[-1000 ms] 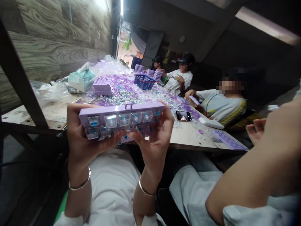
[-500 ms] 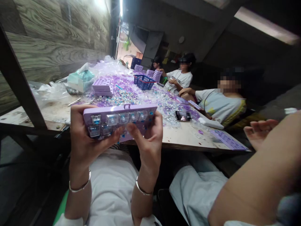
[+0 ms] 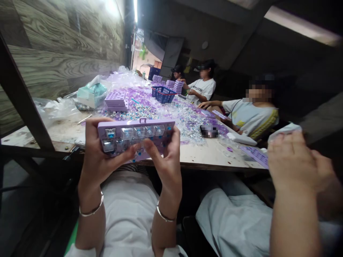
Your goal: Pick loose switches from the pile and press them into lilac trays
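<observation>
Left hand [image 3: 104, 160] and right hand [image 3: 167, 164] curl firmly around a purple keyboard [image 3: 135, 137], held just above the table [image 3: 209, 157] edge, near a big heap of loose switches [image 3: 171, 119]. A co-worker's hand [image 3: 292, 160] hangs off to the right.

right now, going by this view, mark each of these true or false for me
1. The left hand and right hand both grip a lilac switch tray. True.
2. The blue basket sits on the floor. False: the blue basket stands on the table.
3. Each wrist wears a silver bangle. True.
4. The loose switches are lined up in neat rows. False: the loose switches lie scattered in a heap.
5. Another person's hand is raised at the far right. True.
</observation>
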{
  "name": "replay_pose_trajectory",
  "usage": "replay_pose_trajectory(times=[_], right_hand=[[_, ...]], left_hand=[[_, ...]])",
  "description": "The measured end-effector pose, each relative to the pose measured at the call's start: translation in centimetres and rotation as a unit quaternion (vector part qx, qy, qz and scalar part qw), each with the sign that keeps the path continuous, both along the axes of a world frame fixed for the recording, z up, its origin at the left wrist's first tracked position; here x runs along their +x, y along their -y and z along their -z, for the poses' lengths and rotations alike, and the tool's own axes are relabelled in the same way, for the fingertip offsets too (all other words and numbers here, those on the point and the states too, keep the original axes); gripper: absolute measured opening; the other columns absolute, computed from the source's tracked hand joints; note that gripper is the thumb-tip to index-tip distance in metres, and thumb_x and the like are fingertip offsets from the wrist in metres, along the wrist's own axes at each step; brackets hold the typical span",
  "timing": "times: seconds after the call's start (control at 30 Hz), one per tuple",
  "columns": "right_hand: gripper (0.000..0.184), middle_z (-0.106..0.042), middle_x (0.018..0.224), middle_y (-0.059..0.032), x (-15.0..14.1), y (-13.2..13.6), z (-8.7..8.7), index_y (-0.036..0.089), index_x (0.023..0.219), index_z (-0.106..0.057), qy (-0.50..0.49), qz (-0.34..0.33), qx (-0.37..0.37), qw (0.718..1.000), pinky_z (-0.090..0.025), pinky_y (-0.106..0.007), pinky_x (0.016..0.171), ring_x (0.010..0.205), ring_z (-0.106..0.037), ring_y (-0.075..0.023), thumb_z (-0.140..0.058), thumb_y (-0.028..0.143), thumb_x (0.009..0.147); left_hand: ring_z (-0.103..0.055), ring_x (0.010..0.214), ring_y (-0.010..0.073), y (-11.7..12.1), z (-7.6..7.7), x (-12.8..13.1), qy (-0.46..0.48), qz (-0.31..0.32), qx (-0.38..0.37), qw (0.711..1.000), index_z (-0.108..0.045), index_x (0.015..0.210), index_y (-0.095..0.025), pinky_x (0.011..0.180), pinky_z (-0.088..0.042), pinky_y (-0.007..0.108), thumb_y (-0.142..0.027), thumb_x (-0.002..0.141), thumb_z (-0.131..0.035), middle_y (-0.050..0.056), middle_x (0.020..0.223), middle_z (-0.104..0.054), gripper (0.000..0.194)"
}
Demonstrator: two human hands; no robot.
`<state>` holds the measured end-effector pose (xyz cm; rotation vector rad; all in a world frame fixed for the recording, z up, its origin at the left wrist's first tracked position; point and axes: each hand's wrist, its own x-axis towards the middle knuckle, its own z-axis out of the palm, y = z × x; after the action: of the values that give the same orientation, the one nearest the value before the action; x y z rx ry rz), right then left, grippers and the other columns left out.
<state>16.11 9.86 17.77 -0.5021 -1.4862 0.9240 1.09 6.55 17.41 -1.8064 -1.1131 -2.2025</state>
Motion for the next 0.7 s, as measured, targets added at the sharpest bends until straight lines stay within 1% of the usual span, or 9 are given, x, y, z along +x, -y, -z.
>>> replay_pose_trajectory(times=[0.13,0.2,0.33,0.4,0.47,0.53,0.6,0.67,0.7], right_hand=[[0.074,-0.044,0.142,-0.0044,1.4,-0.9,0.3,0.033,0.143,-0.031,0.062,-0.003,0.063,0.996,-0.041,-0.037,0.11,0.134,-0.043,-0.0236,-0.069,0.049,0.081],[0.065,-0.043,0.143,-0.0056,1.4,-1.5,0.5,0.03,0.14,-0.038,0.082,0.006,0.09,0.993,-0.043,-0.041,0.108,0.132,-0.044,-0.0256,-0.068,0.046,0.084],[0.041,-0.051,0.134,-0.0105,-0.2,-1.8,0.8,0.019,0.129,-0.052,0.107,0.003,0.103,0.989,-0.049,-0.049,0.097,0.118,-0.054,-0.0261,-0.058,0.037,0.093],[0.043,-0.051,0.135,-0.0114,-1.0,-1.6,0.6,0.019,0.13,-0.051,0.127,-0.006,0.106,0.986,-0.049,-0.05,0.097,0.118,-0.054,-0.0262,-0.059,0.038,0.092],[0.047,-0.049,0.139,-0.0074,-0.1,-1.6,0.1,0.023,0.135,-0.047,0.148,-0.018,0.109,0.983,-0.045,-0.053,0.103,0.127,-0.049,-0.0287,-0.054,0.045,0.093],[0.048,-0.052,0.136,0.0033,4.1,-2.2,-0.7,0.029,0.139,-0.043,0.164,-0.022,0.11,0.98,-0.041,-0.052,0.109,0.137,-0.038,-0.0305,-0.035,0.053,0.098],[0.055,-0.057,0.126,0.0101,11.8,-3.7,-1.3,0.032,0.141,-0.041,0.172,-0.011,0.103,0.98,-0.039,-0.048,0.112,0.143,-0.029,-0.0283,-0.011,0.054,0.099],[0.047,-0.061,0.121,0.0122,21.2,-5.5,-1.1,0.04,0.136,-0.046,0.23,-0.026,0.071,0.97,-0.043,-0.03,0.113,0.145,-0.029,-0.0195,-0.029,0.058,0.095],[0.047,-0.061,0.12,0.0137,25.5,-6.4,-0.7,0.043,0.134,-0.048,0.189,0.032,0.069,0.979,-0.041,-0.018,0.111,0.144,-0.028,-0.0127,-0.027,0.06,0.094]], left_hand=[[-0.046,0.059,0.0058,0.1,0.0,0.0,-0.001,0.067,-0.027,0.997,-0.052,0.106,-0.027,0.048,-0.041,0.013,-0.033,0.072,-0.08,-0.004,0.085,-0.049,0.044],[-0.047,0.061,0.007,0.3,-0.1,-0.2,-0.005,0.073,-0.028,0.997,-0.052,0.107,-0.028,0.049,-0.042,0.014,-0.036,0.072,-0.08,-0.003,0.087,-0.05,0.046],[-0.053,0.077,0.0108,0.9,-0.4,-0.2,-0.027,0.021,-0.009,0.999,-0.053,0.11,-0.029,0.063,-0.047,0.018,-0.032,0.06,-0.087,-0.001,0.099,-0.052,0.06],[-0.052,0.08,0.0125,1.3,-0.5,-0.3,-0.038,-0.018,0.007,0.999,-0.054,0.111,-0.029,0.063,-0.046,0.019,-0.034,0.059,-0.087,-0.001,0.099,-0.051,0.062],[-0.051,0.08,0.013,1.5,-0.5,-0.6,-0.037,-0.048,0.014,0.998,-0.054,0.112,-0.029,0.062,-0.046,0.02,-0.038,0.058,-0.088,-0.001,0.098,-0.051,0.064],[-0.051,0.08,0.0122,1.5,-0.3,-1.3,-0.026,-0.069,0.017,0.997,-0.056,0.11,-0.028,0.063,-0.045,0.019,-0.039,0.057,-0.088,-0.002,0.097,-0.051,0.064],[-0.051,0.077,0.0108,1.3,0.0,-2.2,-0.002,-0.072,0.015,0.997,-0.057,0.108,-0.026,0.063,-0.044,0.018,-0.038,0.058,-0.088,-0.002,0.095,-0.053,0.06],[-0.051,0.072,0.0091,0.9,0.2,-3.0,0.035,-0.067,0.008,0.997,-0.058,0.104,-0.024,0.059,-0.043,0.017,-0.037,0.06,-0.087,-0.002,0.09,-0.054,0.053],[-0.05,0.068,0.0082,0.6,0.3,-3.3,0.055,-0.063,0.001,0.997,-0.059,0.101,-0.023,0.055,-0.041,0.017,-0.036,0.061,-0.086,-0.003,0.087,-0.054,0.05]])
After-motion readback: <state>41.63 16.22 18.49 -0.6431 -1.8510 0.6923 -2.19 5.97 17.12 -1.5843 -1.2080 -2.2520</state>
